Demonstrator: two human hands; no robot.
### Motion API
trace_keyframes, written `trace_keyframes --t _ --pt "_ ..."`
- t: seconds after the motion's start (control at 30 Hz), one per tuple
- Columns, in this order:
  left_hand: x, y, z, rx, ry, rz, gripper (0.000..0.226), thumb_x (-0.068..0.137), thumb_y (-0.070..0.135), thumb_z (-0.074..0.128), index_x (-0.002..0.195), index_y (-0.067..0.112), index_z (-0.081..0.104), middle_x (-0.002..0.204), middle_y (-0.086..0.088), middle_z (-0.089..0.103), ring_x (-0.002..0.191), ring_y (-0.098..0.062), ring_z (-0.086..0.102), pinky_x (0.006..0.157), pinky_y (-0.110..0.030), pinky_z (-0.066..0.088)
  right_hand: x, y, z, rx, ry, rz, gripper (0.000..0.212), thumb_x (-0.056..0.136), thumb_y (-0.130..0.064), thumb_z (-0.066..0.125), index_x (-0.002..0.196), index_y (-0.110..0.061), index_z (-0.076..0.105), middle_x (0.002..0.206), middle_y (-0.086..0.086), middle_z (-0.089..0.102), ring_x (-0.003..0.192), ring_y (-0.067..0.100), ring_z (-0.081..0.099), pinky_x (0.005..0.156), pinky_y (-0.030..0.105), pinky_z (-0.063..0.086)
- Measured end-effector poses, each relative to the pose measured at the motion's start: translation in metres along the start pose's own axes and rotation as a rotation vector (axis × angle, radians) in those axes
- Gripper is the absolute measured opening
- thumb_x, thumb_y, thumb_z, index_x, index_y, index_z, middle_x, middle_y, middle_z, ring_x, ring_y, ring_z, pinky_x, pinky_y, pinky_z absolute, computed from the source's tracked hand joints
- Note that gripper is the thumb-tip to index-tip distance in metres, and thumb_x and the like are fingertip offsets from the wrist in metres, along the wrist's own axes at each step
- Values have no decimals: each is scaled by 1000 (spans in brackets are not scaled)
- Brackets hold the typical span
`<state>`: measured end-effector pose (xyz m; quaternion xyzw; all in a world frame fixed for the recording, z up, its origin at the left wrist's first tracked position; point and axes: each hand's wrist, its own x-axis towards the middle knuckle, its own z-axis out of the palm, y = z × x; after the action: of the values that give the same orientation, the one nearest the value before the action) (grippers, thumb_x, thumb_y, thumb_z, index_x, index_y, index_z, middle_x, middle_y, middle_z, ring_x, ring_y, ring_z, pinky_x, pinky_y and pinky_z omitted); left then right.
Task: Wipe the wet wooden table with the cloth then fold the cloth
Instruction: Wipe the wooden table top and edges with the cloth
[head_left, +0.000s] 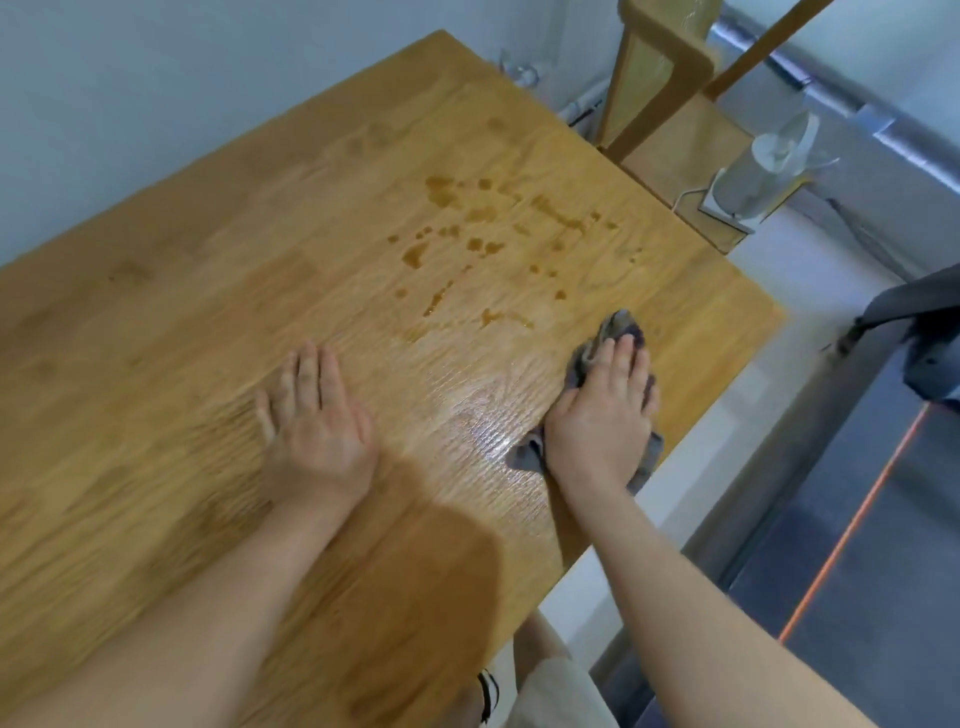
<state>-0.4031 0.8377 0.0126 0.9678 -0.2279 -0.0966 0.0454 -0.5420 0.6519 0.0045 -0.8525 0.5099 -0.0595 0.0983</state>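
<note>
the right hand (602, 415) lies flat, fingers straight, pressing a crumpled grey cloth (621, 325) onto the wooden counter (208, 291) near its right edge. the cloth shows beyond the fingertips and under the wrist. the left hand (317, 415) rests palm down on the bare wood, fingers straight and holding nothing, though it looks blurred. water droplets (483, 228) lie scattered beyond both hands. a wooden chair (660, 104) stands at the far end.
</note>
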Motion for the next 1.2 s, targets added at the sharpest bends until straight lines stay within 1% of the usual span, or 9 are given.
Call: trace_keyframes --t 0.27,0.33,0.47,0.53,0.73,0.9,1.03,1.1,1.2 --pt "-1 19 7 -26 58 -68 68 91 34 29 150 4 15 160 -11 10 147 -26 4 118 -49 2 -28 -8 0 33 -185 -712 56 92 -31 33 143 -11 47 151 4 41 145 21 30 115 46 23" --pt "0 17 8 -41 83 -71 69 88 34 27 149 2 20 159 -13 15 146 -27 8 118 -50 5 17 23 -7 33 -103 -551 59 88 -27 30 140 -8 50 148 10 46 142 26 35 114 50 28" --pt "0 19 9 -28 109 -59 70 86 35 25 147 1 25 157 -16 21 145 -30 14 117 -52 8 52 32 -9 -18 -44 -26 60 94 -23 27 153 -9 25 161 7 20 150 24 10 121 47 9" --pt "1 19 9 -23 96 -58 72 86 37 22 148 3 22 157 -14 19 146 -28 12 117 -51 7 15 1 2 -4 -19 -70 62 93 -25 24 152 -7 25 161 8 20 150 24 11 121 45 8" --pt "-2 22 6 -12 83 -66 69 87 35 28 148 4 22 157 -12 20 146 -26 10 118 -50 8 -39 4 -2 66 -182 -736 55 92 -26 35 144 -11 46 153 4 38 146 20 26 119 44 19" --pt "2 18 7 -34 98 -71 70 85 36 30 147 4 24 157 -13 21 146 -28 12 116 -52 7 77 43 -15 -11 -59 -165 61 92 -29 26 150 -11 35 158 6 30 148 22 19 121 44 13" --pt "2 20 7 -38 89 -103 72 84 37 30 147 3 24 157 -14 21 146 -28 12 116 -52 6 102 33 -11 -35 -71 -41 61 95 -29 26 153 -11 25 161 5 21 150 21 11 122 44 9" --pt "2 22 6 -27 80 -109 72 84 37 30 147 3 25 157 -14 22 145 -28 12 116 -52 7 81 22 -6 -32 -74 -56 61 95 -28 25 153 -8 24 161 7 20 150 23 11 121 46 11" --pt "2 22 4 -13 57 -118 72 85 39 27 147 4 27 156 -13 22 146 -28 13 117 -52 9 27 -1 -1 -23 -141 -372 61 93 -28 29 150 -5 31 159 10 25 149 25 16 118 49 20"
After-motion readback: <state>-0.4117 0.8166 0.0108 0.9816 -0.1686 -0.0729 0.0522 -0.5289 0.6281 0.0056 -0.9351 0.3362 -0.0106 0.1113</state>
